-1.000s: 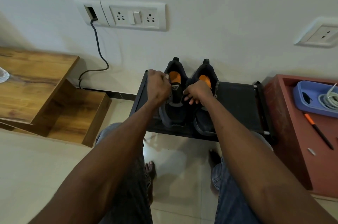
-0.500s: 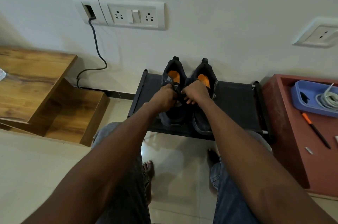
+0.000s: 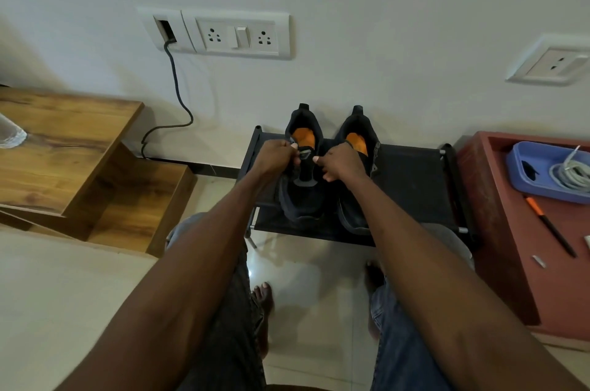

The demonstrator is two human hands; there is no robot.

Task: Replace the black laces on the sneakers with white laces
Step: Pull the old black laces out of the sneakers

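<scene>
I am holding both hands over the left sneaker (image 3: 301, 176), which is standing beside the right sneaker (image 3: 357, 173) at the middle of the black shoe rack (image 3: 412, 186), heels toward its wall edge and long axis running away from me. My left hand (image 3: 276, 156) and right hand (image 3: 343, 164) are curling at either side of its tongue, apparently pinching black lace, though the lace itself is too dark to make out.

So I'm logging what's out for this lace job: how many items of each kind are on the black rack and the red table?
Sneakers: 2, on the black rack
Blue tray: 1, on the red table
Coil of white laces: 1
Orange-and-black pen: 1
Total: 5
</scene>
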